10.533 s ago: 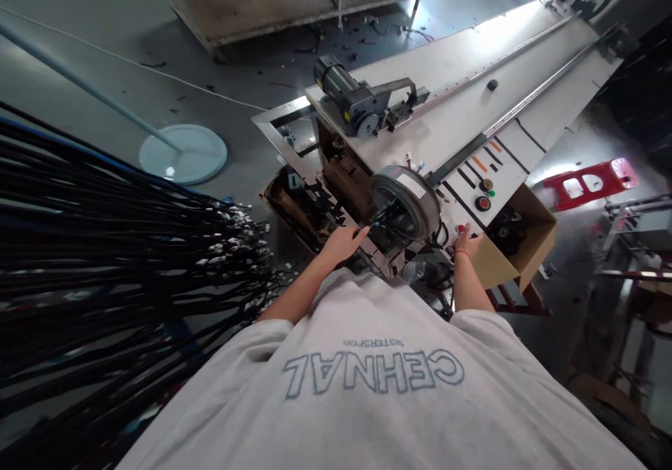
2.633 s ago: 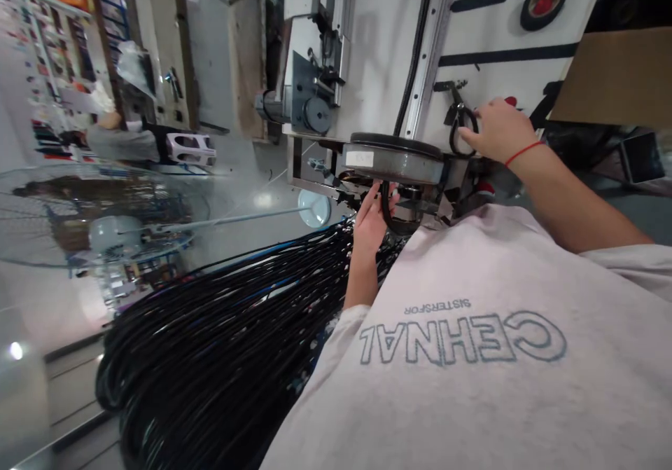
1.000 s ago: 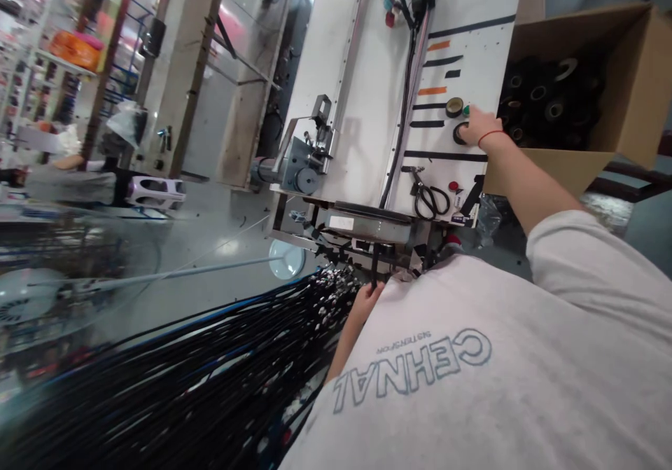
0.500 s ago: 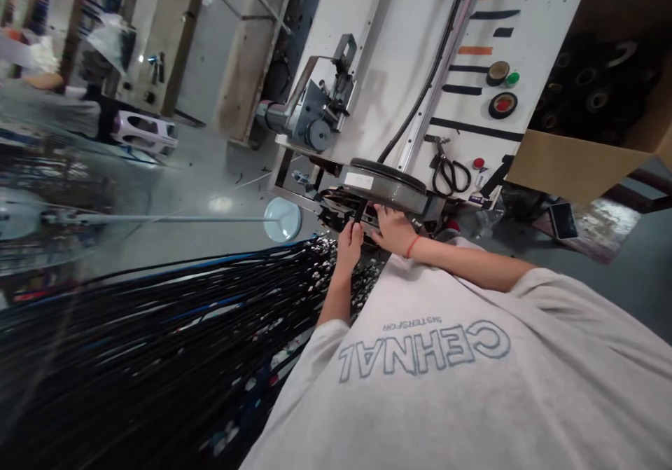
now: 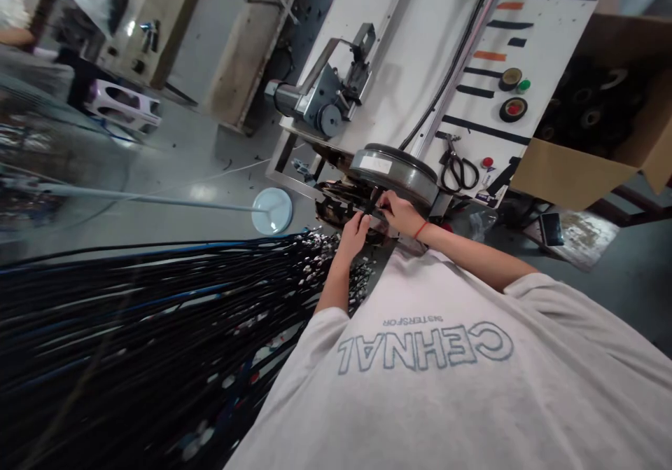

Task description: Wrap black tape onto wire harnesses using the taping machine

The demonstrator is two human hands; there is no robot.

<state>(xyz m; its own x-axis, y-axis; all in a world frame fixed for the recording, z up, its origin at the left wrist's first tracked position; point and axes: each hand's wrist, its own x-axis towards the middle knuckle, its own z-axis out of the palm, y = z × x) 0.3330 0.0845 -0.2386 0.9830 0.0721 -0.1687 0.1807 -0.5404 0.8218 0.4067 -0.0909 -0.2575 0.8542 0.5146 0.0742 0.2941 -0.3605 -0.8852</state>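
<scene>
My left hand point(image 5: 355, 235) is closed on a dark, strap-like black strip point(image 5: 373, 199) that sticks up past the thumb; whether it is cable or tape I cannot tell. Just right of it, my right hand point(image 5: 401, 216) has bent fingers pinched at the strip's side, and what lies between the fingertips is hidden. Both hands are at the table's near end, below a round grey drum point(image 5: 396, 172) with a white label. Under the drum sits a dark mechanism point(image 5: 339, 200), close to the left hand.
Many black cables point(image 5: 157, 330) with white ends hang at my left. On the white table point(image 5: 404, 57) are a motor unit point(image 5: 320, 99), scissors point(image 5: 459, 169), tape rolls point(image 5: 513, 108) and tape strips. A carton point(image 5: 577, 172) of rolls stands right. A pale blue round base point(image 5: 271, 211) is on the floor.
My right hand has gone from spread fingers against the mechanism to a pinch beside the black strip. More of the strip shows above my left hand. The view has shifted slightly.
</scene>
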